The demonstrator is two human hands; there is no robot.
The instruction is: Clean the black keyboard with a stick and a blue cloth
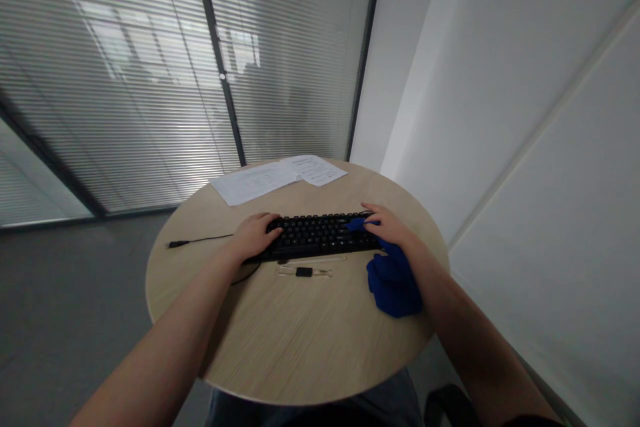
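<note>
A black keyboard lies across the middle of the round table. My left hand grips its left end, thumb over the keys and fingers round the far edge. At the right end, my right hand pinches part of a blue cloth against the keys. The rest of that cloth hangs down from the hand and lies bunched on the tabletop, below the wrist. Just in front of the keyboard sit a thin clear rod and a small clear tool with a black band.
Printed paper sheets lie at the table's far side. The keyboard's cable ends in a plug near the left edge. Behind stands a glass partition with blinds; a white wall rises close on the right.
</note>
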